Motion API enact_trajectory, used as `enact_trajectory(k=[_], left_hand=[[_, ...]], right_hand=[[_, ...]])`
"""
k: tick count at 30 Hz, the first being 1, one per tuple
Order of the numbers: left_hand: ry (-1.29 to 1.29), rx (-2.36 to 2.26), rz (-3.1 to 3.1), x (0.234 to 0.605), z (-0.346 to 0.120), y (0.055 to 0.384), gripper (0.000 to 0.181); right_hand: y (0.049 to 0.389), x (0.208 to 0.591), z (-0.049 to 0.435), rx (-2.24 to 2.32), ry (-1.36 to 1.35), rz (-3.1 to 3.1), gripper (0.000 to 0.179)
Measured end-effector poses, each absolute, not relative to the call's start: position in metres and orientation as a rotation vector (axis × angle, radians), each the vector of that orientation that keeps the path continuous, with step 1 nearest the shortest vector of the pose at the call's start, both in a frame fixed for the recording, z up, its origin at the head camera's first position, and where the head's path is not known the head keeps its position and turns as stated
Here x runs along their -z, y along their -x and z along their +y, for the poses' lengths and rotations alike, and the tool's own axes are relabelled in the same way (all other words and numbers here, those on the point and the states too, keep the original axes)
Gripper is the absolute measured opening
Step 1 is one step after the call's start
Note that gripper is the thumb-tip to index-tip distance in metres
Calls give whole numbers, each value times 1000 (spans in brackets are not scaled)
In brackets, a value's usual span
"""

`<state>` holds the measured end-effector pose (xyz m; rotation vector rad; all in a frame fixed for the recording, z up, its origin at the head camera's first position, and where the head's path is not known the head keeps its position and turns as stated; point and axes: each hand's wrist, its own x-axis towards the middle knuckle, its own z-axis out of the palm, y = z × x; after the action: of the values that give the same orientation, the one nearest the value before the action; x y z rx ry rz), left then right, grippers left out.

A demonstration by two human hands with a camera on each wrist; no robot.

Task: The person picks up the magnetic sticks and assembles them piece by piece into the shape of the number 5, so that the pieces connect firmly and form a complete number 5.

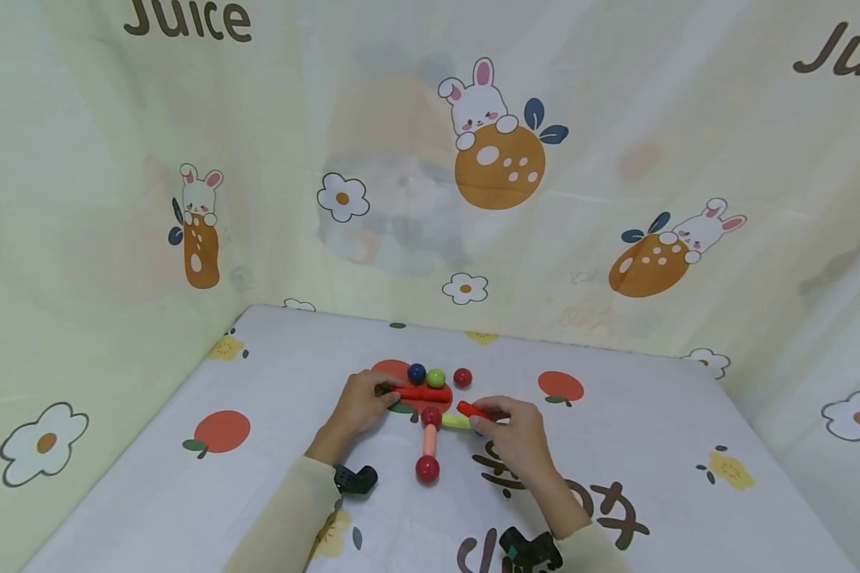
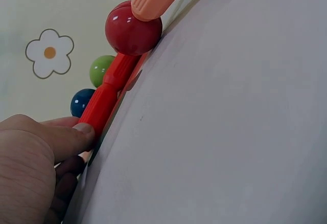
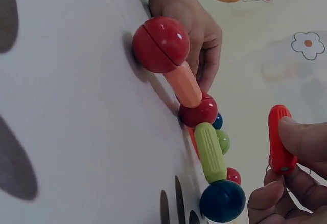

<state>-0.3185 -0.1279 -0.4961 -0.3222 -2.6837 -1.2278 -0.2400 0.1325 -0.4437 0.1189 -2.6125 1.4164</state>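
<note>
My left hand (image 1: 361, 402) pinches the left end of a long red piece (image 1: 423, 394), which looks like red rods end to end with a narrow waist between, low over the table. My right hand (image 1: 519, 434) holds a short red rod (image 3: 281, 139) between thumb and fingers, above the table. Between the hands lies a joined chain: a near red ball (image 1: 427, 469), a pink rod (image 1: 429, 440), a second red ball (image 1: 431, 416), a light green rod (image 1: 455, 422) and a dark blue ball (image 3: 223, 201), which the right hand mostly hides in the head view.
Behind the red piece sit three loose balls: blue (image 1: 416, 373), green (image 1: 435, 378) and red (image 1: 462, 377). The white tablecloth (image 1: 208, 509) has printed fruit and lettering. A printed curtain (image 1: 387, 119) stands along the table's back edge.
</note>
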Motion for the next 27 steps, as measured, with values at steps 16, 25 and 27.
enact_trajectory(k=[16, 25, 27], left_hand=[[309, 1235, -2694, 496, -129, 318, 20], [319, 1234, -2680, 493, -129, 315, 20], [324, 1236, -2681, 493, -128, 315, 20]], right_hand=[[224, 451, 134, -1623, -215, -2660, 16], [214, 464, 130, -1649, -327, -2699, 21], [212, 465, 131, -1636, -340, -2700, 21]])
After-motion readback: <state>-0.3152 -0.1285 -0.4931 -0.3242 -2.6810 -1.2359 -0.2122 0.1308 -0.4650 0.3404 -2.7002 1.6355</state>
